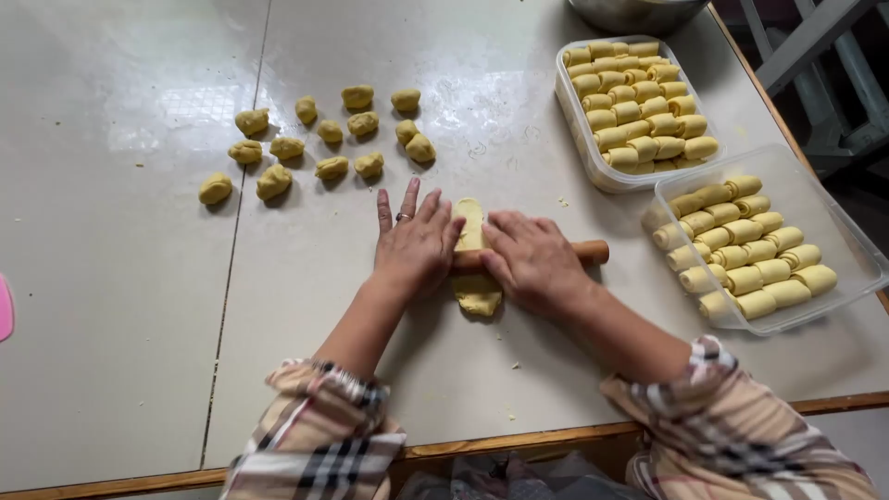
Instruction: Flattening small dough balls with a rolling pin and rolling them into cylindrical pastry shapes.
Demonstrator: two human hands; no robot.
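Rolling pin (591,251) mostly under hands

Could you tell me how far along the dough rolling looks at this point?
Done: the far container is packed with finished rolls, and the near container is roughly two-thirds full. In hand: the left hand and right hand press a rolling pin across one dough strip. Left: about fifteen dough balls wait unrolled.

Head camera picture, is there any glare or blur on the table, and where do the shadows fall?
Head view: soft window glare whitens the table at upper left near the dough balls; short shadows sit under the left hand and right hand; the plaid sleeves at the bottom edge look slightly soft.
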